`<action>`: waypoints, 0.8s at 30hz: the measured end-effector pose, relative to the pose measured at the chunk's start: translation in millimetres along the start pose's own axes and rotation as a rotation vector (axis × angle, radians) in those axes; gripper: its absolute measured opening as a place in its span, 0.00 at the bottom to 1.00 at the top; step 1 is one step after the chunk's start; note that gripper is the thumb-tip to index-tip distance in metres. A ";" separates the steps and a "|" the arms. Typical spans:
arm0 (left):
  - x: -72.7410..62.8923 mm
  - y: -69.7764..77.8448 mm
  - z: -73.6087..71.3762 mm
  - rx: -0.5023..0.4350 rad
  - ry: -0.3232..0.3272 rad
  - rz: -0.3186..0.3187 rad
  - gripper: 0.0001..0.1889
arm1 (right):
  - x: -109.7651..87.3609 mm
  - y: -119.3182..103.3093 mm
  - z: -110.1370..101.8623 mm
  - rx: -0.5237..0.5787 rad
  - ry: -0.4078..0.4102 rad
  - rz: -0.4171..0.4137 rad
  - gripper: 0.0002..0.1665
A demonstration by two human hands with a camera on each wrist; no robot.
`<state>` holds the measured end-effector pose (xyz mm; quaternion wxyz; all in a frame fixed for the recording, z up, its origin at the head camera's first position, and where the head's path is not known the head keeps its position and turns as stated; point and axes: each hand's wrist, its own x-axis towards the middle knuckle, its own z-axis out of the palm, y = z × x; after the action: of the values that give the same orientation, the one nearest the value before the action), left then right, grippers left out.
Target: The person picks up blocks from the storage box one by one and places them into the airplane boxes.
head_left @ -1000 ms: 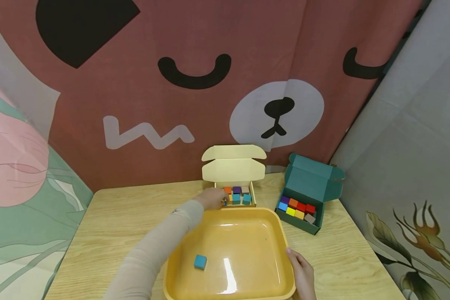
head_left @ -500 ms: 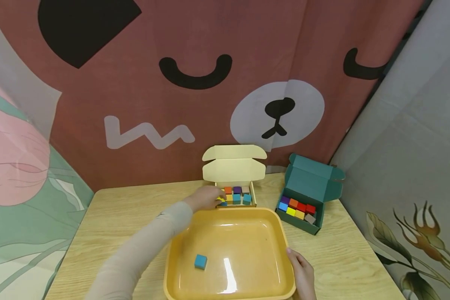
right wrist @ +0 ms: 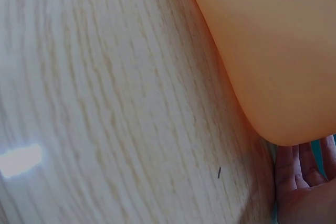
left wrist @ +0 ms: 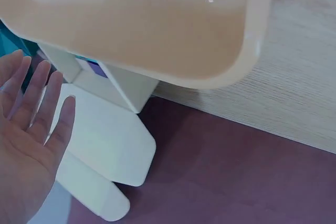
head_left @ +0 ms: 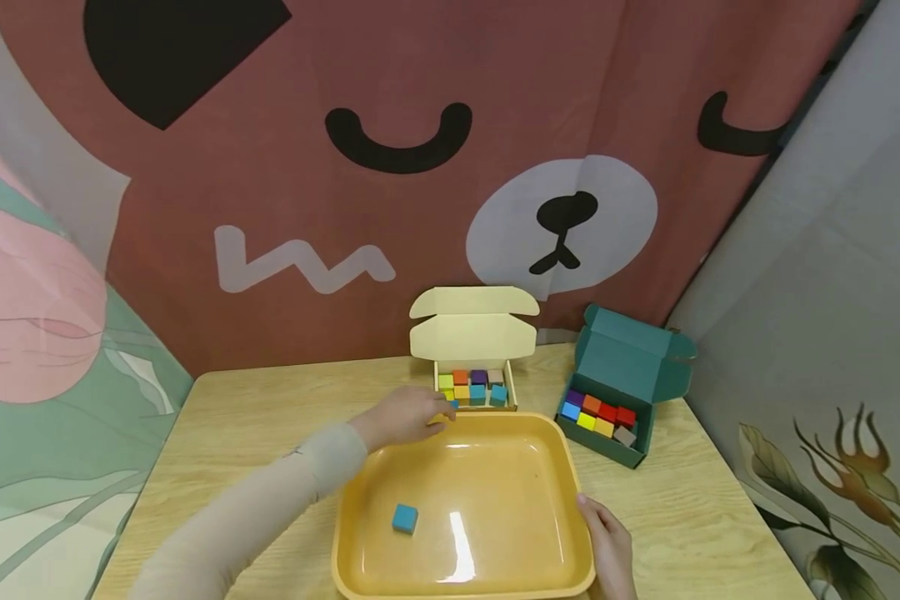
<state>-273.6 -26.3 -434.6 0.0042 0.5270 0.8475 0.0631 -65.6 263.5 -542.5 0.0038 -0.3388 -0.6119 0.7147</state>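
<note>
In the head view my left hand is over the back-left rim of a yellow plastic tray, just in front of a cream cardboard box. Its fingers are loosely extended and hold nothing, as the left wrist view also shows. Several coloured cubes fill the box, including a yellow cube at its left side. Low in the left half of the tray lies a single blue cube. My right hand grips the tray's right side, thumb at the rim and fingers against the outer wall.
A dark green cardboard box, lid raised and several coloured cubes inside, stands to the right of the cream box. Both boxes and the tray are on a light wooden table. Behind it hangs a brown bear-face curtain.
My left hand has drawn back from the cream box towards the tray's rim, leaving yellow cubes at the box's left side. My right hand stays on the tray.
</note>
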 end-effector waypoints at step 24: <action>-75.7 44.5 33.5 0.038 -0.179 0.033 0.11 | 1.4 -0.4 1.4 -0.017 0.014 0.006 0.53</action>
<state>-197.7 -71.1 -467.3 0.0688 0.5445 0.8360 -0.0001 -67.5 263.0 -542.9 0.0029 -0.3457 -0.6168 0.7072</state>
